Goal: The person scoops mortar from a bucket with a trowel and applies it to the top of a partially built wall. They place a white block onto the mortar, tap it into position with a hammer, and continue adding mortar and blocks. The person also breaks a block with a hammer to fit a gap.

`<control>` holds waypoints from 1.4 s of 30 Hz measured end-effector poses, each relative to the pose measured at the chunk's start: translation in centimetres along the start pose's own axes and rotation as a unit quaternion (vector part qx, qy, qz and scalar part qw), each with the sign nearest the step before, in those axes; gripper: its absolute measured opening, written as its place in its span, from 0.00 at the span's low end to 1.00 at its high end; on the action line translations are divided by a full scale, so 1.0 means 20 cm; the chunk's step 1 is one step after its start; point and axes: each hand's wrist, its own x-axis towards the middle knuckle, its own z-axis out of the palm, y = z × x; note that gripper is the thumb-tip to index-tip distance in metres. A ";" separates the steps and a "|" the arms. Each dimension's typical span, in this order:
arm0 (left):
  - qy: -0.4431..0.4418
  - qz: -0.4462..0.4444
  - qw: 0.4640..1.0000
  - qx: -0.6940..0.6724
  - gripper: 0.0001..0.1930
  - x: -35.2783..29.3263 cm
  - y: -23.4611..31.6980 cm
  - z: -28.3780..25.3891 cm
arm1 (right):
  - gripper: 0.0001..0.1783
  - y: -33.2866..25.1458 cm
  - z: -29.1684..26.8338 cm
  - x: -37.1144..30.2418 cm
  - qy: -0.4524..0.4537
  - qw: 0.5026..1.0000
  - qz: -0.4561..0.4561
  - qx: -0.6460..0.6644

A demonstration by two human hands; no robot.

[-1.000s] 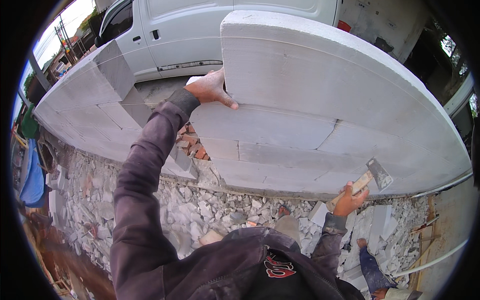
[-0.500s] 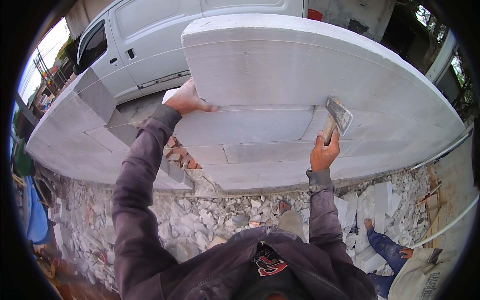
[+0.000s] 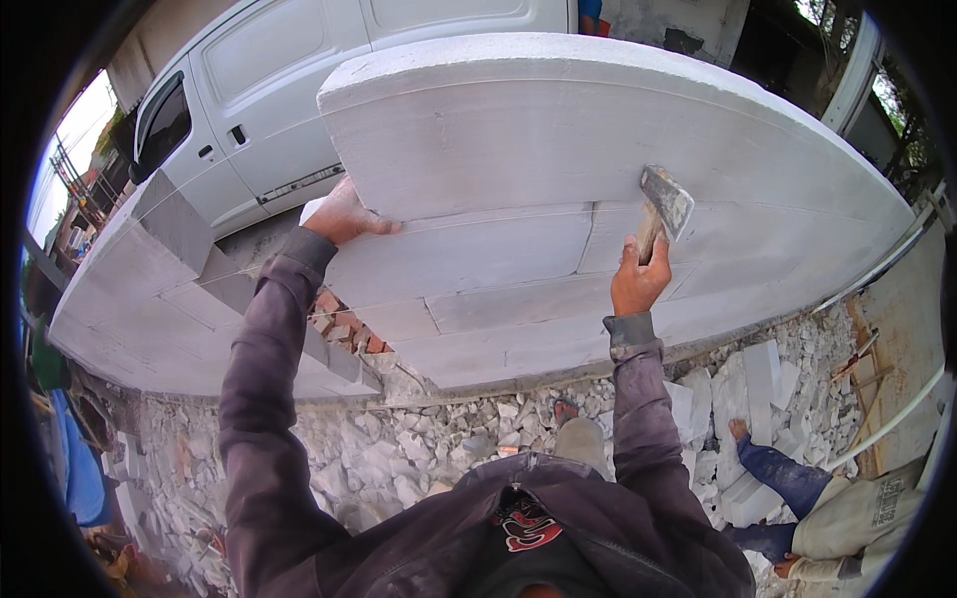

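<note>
A wall of large pale grey blocks (image 3: 558, 140) rises in front of me. My left hand (image 3: 344, 214) rests flat against the left end of the wall, just under the end of the top block. My right hand (image 3: 638, 279) grips the wooden handle of a trowel (image 3: 663, 204), whose flat metal blade is raised against the wall face near a vertical joint. Both arms wear dark purple sleeves.
A lower stepped run of the same blocks (image 3: 150, 289) stretches to the left, with red bricks (image 3: 344, 329) in the gap. White rubble (image 3: 419, 448) covers the ground below. Another person (image 3: 827, 498) crouches at lower right. A white van (image 3: 299, 90) stands behind the wall.
My right hand has lifted the trowel from low at the wall's foot up onto the wall face. My left hand stays at the wall's left end.
</note>
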 end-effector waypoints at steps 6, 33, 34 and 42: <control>0.006 -0.031 0.999 0.011 0.46 0.00 -0.01 0.00 | 0.23 0.00 -0.02 0.04 0.017 0.999 -0.032 0.002; 0.047 -0.018 0.999 -0.006 0.46 0.00 -0.23 0.01 | 0.26 0.02 -0.24 0.42 0.106 0.994 -0.014 -0.027; 0.092 0.015 0.996 0.001 0.47 -0.01 -0.22 0.03 | 0.26 0.03 -0.25 0.42 0.105 0.993 -0.022 -0.045; 0.132 0.026 0.985 -0.111 0.46 0.01 -0.06 0.03 | 0.25 0.04 -0.27 0.39 0.118 0.989 -0.076 -0.035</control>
